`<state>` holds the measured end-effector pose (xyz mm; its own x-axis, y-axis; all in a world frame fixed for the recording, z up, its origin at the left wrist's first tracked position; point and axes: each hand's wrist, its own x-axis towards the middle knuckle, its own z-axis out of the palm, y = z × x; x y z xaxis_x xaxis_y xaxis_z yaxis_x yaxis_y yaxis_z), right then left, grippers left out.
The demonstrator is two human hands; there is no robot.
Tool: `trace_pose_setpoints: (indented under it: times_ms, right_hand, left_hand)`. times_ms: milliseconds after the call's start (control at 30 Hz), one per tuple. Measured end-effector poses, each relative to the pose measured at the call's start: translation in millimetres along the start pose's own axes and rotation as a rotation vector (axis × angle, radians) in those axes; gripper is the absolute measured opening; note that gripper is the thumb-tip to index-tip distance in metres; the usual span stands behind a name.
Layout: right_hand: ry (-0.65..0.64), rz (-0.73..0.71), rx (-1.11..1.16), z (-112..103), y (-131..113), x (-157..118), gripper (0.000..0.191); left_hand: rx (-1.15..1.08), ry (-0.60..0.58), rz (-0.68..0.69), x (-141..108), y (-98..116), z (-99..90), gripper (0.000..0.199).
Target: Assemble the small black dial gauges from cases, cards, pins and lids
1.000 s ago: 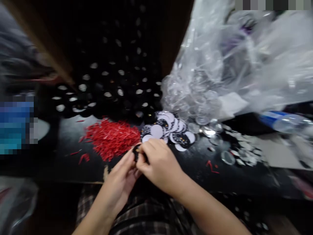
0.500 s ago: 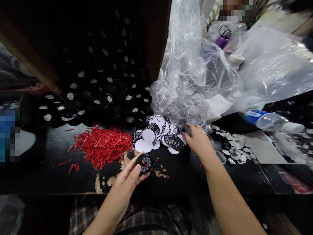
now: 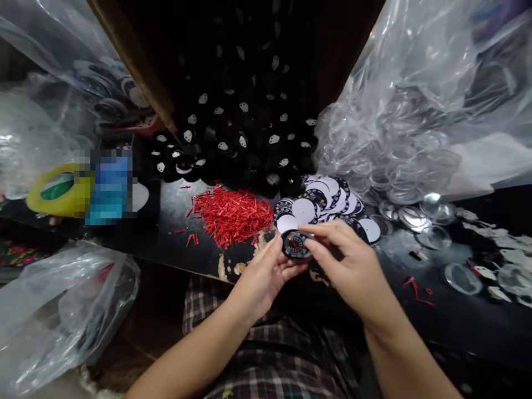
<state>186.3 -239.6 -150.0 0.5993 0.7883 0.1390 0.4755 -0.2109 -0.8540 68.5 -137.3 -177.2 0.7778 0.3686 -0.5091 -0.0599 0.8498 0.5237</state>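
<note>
A small round black dial (image 3: 296, 244) with pale markings and a red pointer is held in front of me, its face up. My left hand (image 3: 266, 266) grips it from the left and below, thumb at its rim. From the right, my right hand (image 3: 344, 255) closes its thumb and fingers on the dial's edge. A glassy sheen shows at the rim; whether a separate clear cover is there, I cannot tell. Just behind lie overlapping printed dial discs (image 3: 326, 194), black on one side and white on the other. Left of these is a heap of red pointers (image 3: 233, 213).
Clear round covers (image 3: 399, 160) spill from a plastic bag (image 3: 419, 50) at the right. Black parts with white plates (image 3: 243, 138) fill a dark box behind. Yellow tape (image 3: 41, 191) sits at left. White pieces (image 3: 515, 244) are scattered at far right.
My right hand has come from beside the clear covers to the dial in my left hand. The view has swung left, bringing the yellow tape into sight.
</note>
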Motion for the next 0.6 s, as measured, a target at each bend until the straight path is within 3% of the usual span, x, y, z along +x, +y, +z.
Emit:
trace_pose_setpoints:
  times_ms: [100,233,300,400,600]
  right_hand:
    - [-0.002,-0.067,-0.053,20.7,-5.6,0.6,0.024]
    - [-0.013,-0.072,-0.05,24.4,-4.6,7.2,0.018]
    - [-0.008,-0.05,-0.102,26.1,-6.8,9.9,0.027]
    - [0.054,-0.08,-0.249,31.7,-12.1,11.0,0.04]
    - [0.178,-0.204,-0.25,39.9,-19.7,9.9,0.036]
  left_hand:
    - [0.134,-0.047,0.146,-0.4,-1.9,-4.2,0.029]
    - [0.306,-0.043,0.236,-3.1,-0.6,-11.1,0.035]
    - [0.386,-0.073,0.261,-6.6,0.2,-11.2,0.037]
    - [0.501,-0.126,0.287,-14.1,1.3,-9.5,0.04]
    - [0.857,-0.101,0.397,-22.3,12.0,-4.7,0.04]
